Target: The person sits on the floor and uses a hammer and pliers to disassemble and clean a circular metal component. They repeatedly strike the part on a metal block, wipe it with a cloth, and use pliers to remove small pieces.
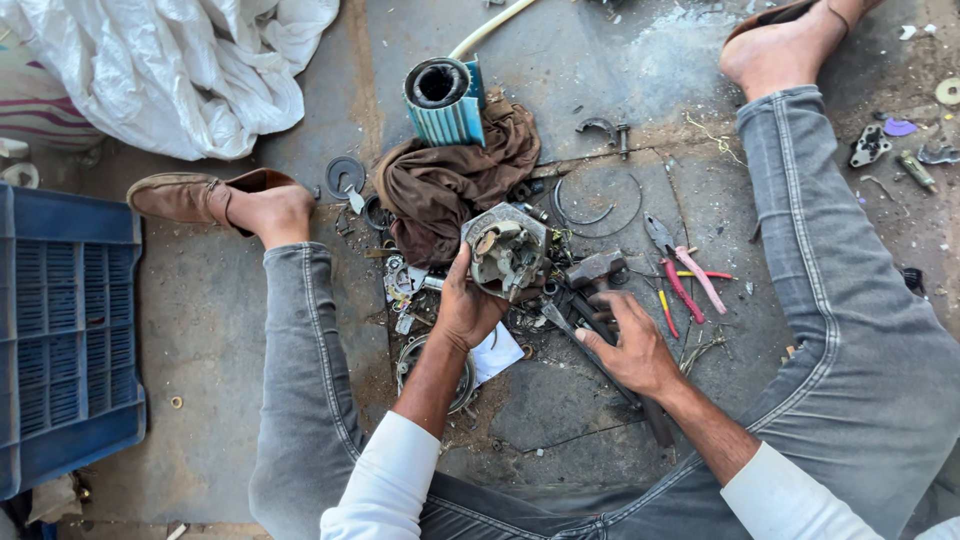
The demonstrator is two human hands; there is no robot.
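The left hand grips one metal motor part on the floor, the right hand closes on one hammer, beside two pliers and a blue crate.

A single head-worn camera looks almost straight down from above a person seated on a concrete floor, legs spread toward the top of the frame. The view sits close, at arm's reach: the left hand and right hand fall near the centre, with forearms entering from the bottom edge. A blue crate cuts the left edge; a white sack fills the top-left corner.
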